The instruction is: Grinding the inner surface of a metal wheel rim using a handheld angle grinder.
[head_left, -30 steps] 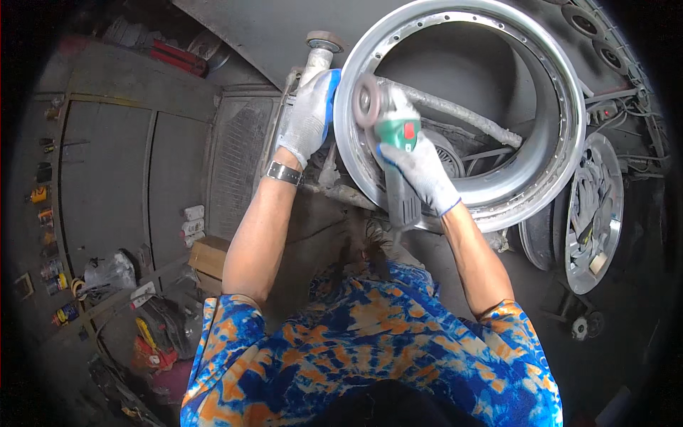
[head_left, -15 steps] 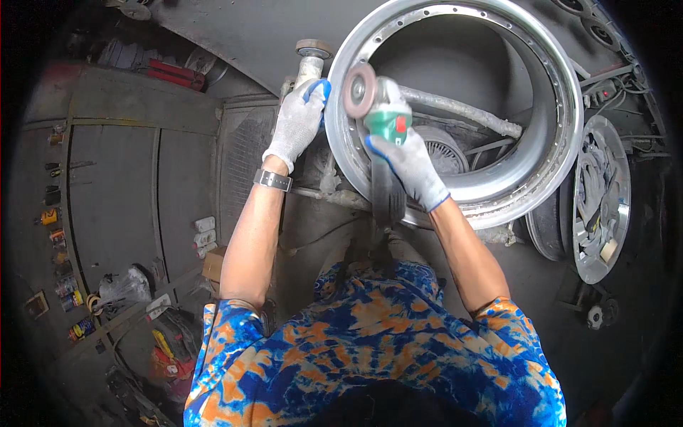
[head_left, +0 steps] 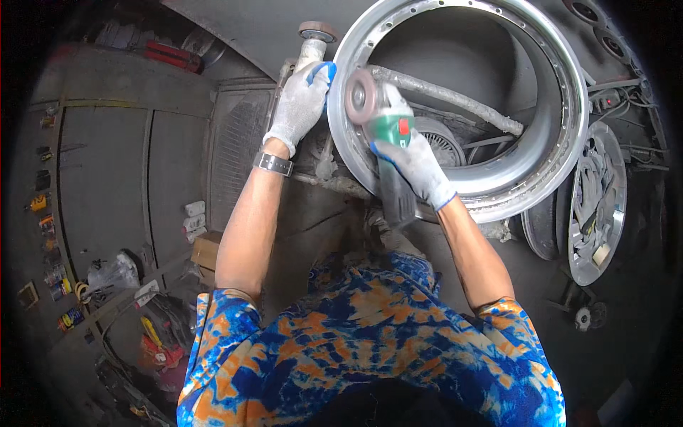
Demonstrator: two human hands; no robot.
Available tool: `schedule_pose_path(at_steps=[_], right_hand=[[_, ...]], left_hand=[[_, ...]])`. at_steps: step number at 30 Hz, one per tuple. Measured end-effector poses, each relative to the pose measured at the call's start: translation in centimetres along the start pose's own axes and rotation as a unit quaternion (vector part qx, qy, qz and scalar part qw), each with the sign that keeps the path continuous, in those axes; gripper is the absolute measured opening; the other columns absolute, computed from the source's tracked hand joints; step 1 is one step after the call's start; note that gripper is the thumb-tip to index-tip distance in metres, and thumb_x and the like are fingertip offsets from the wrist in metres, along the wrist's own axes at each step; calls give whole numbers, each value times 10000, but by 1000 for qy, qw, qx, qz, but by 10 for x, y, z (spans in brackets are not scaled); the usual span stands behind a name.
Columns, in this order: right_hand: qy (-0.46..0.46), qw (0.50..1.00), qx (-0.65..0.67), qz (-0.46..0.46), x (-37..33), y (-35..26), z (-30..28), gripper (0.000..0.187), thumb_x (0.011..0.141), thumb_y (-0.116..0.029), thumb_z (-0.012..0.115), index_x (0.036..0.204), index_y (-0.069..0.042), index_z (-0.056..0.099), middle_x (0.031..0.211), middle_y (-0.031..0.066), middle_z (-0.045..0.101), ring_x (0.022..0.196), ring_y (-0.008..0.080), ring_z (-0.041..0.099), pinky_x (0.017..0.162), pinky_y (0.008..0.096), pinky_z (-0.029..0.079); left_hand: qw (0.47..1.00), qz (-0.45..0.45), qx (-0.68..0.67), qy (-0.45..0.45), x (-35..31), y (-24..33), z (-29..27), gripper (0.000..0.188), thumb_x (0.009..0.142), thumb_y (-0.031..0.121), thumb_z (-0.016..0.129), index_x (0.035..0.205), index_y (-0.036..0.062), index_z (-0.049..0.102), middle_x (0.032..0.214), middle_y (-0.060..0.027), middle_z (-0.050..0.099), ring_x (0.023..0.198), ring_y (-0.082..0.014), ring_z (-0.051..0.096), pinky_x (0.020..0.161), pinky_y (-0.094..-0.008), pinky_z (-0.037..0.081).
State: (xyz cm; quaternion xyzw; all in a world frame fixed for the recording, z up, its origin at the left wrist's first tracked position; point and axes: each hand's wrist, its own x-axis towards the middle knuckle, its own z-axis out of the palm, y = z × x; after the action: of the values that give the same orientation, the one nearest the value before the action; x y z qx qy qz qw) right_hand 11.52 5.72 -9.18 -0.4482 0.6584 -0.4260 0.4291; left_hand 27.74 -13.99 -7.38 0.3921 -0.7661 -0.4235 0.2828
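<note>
A large silver wheel rim stands ahead of me, its ring of bolt holes facing me. My right hand, in a grey-white glove with blue fingers, is closed around an angle grinder with a green body and red switch. The grinder's brownish abrasive disc is over the left part of the rim's face; whether it touches cannot be made out. My left hand, gloved alike, is closed on the rim's left outer edge, its fingertips partly hidden. Beside it rises a dusty post with a roller on top.
Dusty pipes run behind and below the rim. At right leans a silver wheel cover holding scraps. Cables hang near the right wall. Tools and bottles line the left side, beside a cardboard box.
The view has shifted a little. The grinder's disc sits slightly lower along the left part of the rim, and the grinder's rear end has swung a little to the right. My left hand keeps its place.
</note>
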Motion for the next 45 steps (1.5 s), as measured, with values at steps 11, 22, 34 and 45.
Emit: schedule_pose_path(at_steps=[11,22,34,45], right_hand=[[-73,995,-56,45,-38,35,-14,511,841,-284,791,1255,-24,642,1134,138,715,1035,243,681,950,344,510],[-69,991,-6,112,-35,8,-9,497,855,-318,793,1227,-19,653,1099,122,725,1002,216,678,925,343,511],[-2,990,66,122,-13,-12,5,403,906,-307,748,1158,-1,673,1011,86,720,910,152,640,844,328,509],[-103,972,-149,151,-64,28,-32,671,771,-339,826,1273,32,581,1120,196,709,1015,302,693,934,370,528]], left_hand=[[1000,8,-5,-3,-2,-2,1,465,1040,384,577,1232,-29,673,913,-95,704,785,-155,604,759,-341,506],[999,-33,-13,-6,-6,8,0,466,1039,411,545,1256,19,673,1040,-173,728,912,-255,677,878,-385,511],[999,-36,-12,-21,-4,9,-3,462,1039,422,548,1240,31,691,1039,-186,729,917,-281,687,875,-392,517],[999,-37,-10,-27,-4,6,-5,470,1044,424,538,1289,48,675,1096,-206,718,970,-302,692,904,-401,514]])
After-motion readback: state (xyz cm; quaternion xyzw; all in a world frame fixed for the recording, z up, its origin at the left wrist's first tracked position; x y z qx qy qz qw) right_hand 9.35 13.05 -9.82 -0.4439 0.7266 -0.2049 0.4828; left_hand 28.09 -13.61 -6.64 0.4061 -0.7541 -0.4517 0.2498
